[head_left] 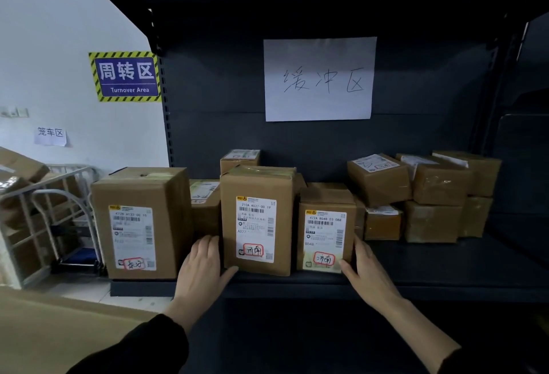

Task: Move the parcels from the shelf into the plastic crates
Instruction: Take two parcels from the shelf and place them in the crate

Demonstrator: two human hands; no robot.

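Tall parcel (pixel 258 219) pressed by flat left hand (pixel 202 266); short parcel (pixel 325 237) by flat right hand (pixel 365 269).

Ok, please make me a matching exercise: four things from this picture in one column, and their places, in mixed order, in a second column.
Things:
1. left hand
2. right hand
3. blue sign
4. white paper sheet

Places:
A. on the white wall
B. against the right side of the shorter box
C. on the shelf's back panel
D. against the left side of the tall middle box

Pairs: 1-D, 2-B, 3-A, 4-C.
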